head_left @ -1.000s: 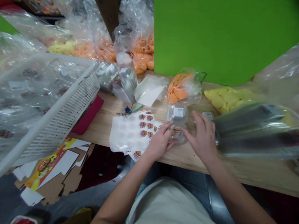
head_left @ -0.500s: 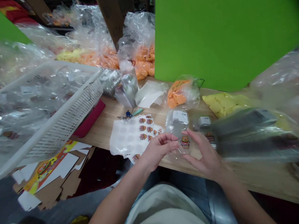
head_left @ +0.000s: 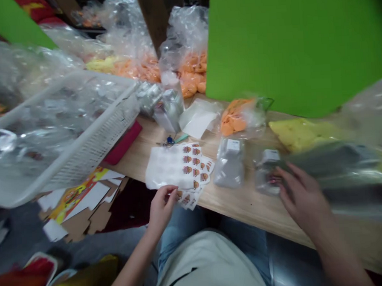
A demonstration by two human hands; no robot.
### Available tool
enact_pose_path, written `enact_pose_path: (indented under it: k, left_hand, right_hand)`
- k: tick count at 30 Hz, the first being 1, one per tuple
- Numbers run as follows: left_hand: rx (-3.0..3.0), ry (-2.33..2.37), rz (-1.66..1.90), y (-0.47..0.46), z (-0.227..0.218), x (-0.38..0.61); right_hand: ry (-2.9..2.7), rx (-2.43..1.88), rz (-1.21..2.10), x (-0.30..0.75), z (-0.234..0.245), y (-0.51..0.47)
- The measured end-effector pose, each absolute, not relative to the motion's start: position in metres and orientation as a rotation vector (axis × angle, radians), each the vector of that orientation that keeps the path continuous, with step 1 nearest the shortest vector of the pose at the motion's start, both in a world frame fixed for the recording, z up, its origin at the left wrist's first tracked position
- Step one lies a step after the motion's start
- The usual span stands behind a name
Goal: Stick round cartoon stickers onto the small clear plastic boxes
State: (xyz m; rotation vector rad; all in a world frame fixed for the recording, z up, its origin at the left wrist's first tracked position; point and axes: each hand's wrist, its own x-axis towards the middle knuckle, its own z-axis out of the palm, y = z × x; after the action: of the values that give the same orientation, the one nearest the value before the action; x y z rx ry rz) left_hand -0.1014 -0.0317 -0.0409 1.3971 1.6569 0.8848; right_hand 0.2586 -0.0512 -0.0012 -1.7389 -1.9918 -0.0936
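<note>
Left hand moved to sticker sheet; right hand by clear bag.

I've let go of the clear plastic bag, which now lies on the tabletop; my left hand has moved to the sticker sheet, my right hand to a second bag.

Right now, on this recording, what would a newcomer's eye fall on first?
A large bright green flat panel fills the upper right. At left sits a white plastic mesh-sided basket heaped with clear bags, with clear bags of orange pieces behind. Lower centre, the left hand is at a white sheet of burger stickers, and the right hand is beside a small clear bag.
</note>
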Motion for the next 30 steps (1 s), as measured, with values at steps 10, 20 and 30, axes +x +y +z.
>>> enact_pose_path:
  k: [10,20,30]
  left_hand:
    - [0.209,1.426,0.971,-0.073,-0.067,-0.113]
    - [-0.118,1.145,1.112,-0.071,-0.052,-0.111]
    - [0.171,1.172,1.044,-0.057,-0.045,-0.098]
  right_hand:
    - [-2.345,-1.274,0.227,0.028,-0.077,-0.027]
    - [-2.197,-1.118,0.575,0.04,-0.063,-0.069]
    - [-1.723,-1.509,0.961,0.035,-0.053,-0.031]
